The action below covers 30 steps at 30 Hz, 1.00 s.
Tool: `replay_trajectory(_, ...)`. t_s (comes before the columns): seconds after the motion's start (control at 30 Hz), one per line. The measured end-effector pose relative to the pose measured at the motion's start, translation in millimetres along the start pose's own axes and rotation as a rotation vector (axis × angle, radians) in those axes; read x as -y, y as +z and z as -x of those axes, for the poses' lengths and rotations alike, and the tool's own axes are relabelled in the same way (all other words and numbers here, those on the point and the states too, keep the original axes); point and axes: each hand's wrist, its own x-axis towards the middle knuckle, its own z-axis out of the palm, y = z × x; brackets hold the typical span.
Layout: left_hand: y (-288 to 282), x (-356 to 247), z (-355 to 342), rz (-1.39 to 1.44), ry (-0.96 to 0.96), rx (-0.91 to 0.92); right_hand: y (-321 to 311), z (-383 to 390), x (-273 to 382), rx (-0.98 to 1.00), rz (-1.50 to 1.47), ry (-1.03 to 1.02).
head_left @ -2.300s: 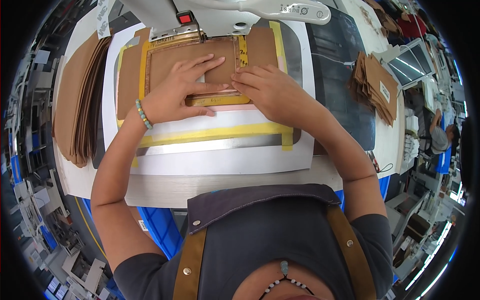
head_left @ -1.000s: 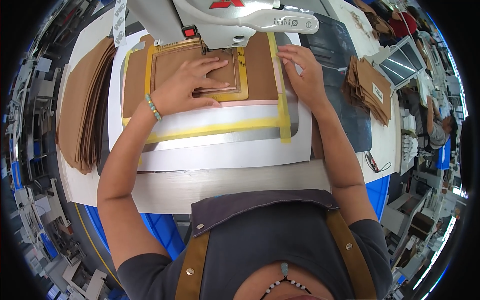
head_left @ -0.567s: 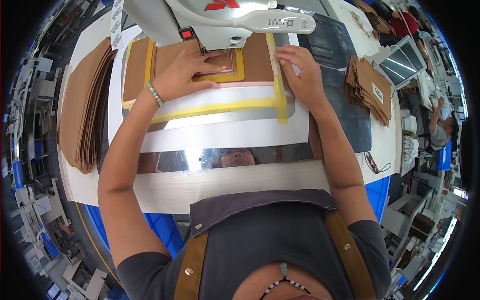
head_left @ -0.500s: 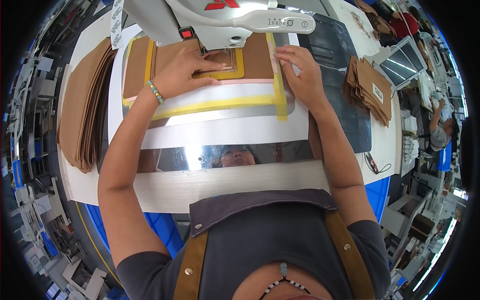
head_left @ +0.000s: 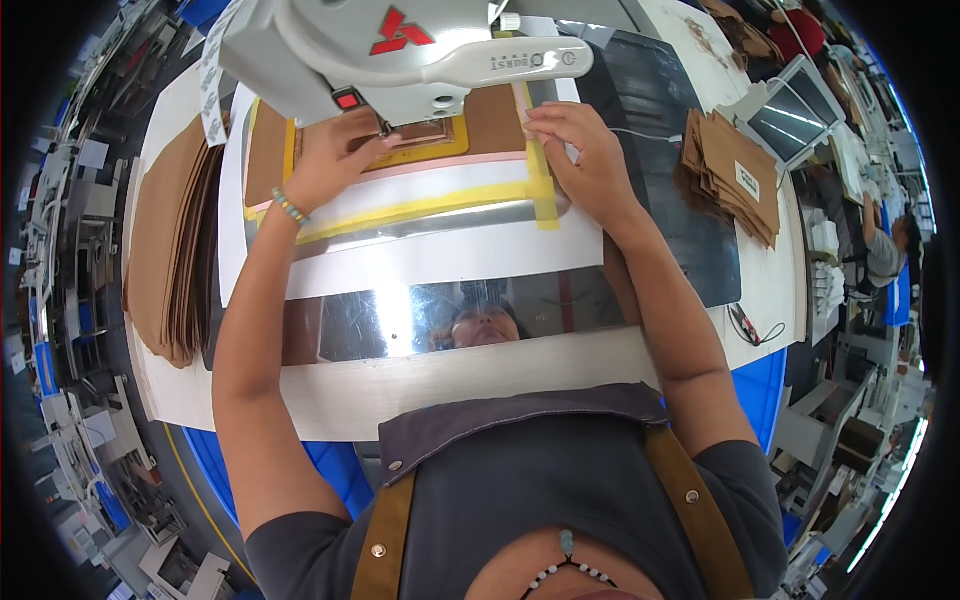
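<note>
Yellow rectangular flat frame [head_left: 456, 142] lies over a smooth brown sheet [head_left: 495, 120], partly beneath a bulky grey-white machine head [head_left: 295, 55] that hides its far side from me. At the head's near edge sit a small red button [head_left: 347, 99] and, close by, a slim dark metal foot [head_left: 385, 128] that comes down over the frame. A long, rounded pale lever [head_left: 515, 62] reaches across to the right, above the far part of the brown sheet. Yellow tape [head_left: 440, 197] runs along the white sheet [head_left: 460, 255] on my side, and a shiny metal plate [head_left: 370, 325] shows between that sheet and the pale wooden desk [head_left: 360, 395]. Stacked brown pieces [head_left: 172, 250] stand to my left; a smaller brown pile with a white label [head_left: 725, 185] lies to my right, past a dark, glossy panel [head_left: 665, 180].

My left hand [head_left: 333, 160], a beaded bracelet [head_left: 290, 207] at its wrist, rests over the frame's left part, loose, thumb pointing right near the foot; some fingertips are hidden. My right hand [head_left: 580, 155] is relaxed, fingers together and thumb apart, fingertips at the brown sheet's taped right edge; I cannot tell how firmly they press. Neither hand grips anything that shows.
</note>
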Motion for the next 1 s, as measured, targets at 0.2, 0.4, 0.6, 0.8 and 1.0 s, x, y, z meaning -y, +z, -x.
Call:
replay_trajectory(0.2, -54, 76, 48, 0.166, -0.178, -0.340, 1, -3, 5, -0.004, -0.038, -0.025)
replay_trajectory(0.4, -88, 146, 70, -0.341, -0.160, -0.354, -13, -4, 13, 0.052, -0.017, -0.074)
replay_trajectory(0.6, -88, 189, 76, -0.517, -0.152, -0.282, -62, 19, 24, 0.151, 0.131, -0.160)
replay_trajectory(0.8, -98, 236, 92, -0.504, -0.182, -0.204, -23, 15, 40, 0.286, 0.090, -0.270)
replay_trajectory(1.0, -77, 205, 72, -0.470, -0.217, -0.202, 39, 7, 73, 0.337, 0.203, -0.487)
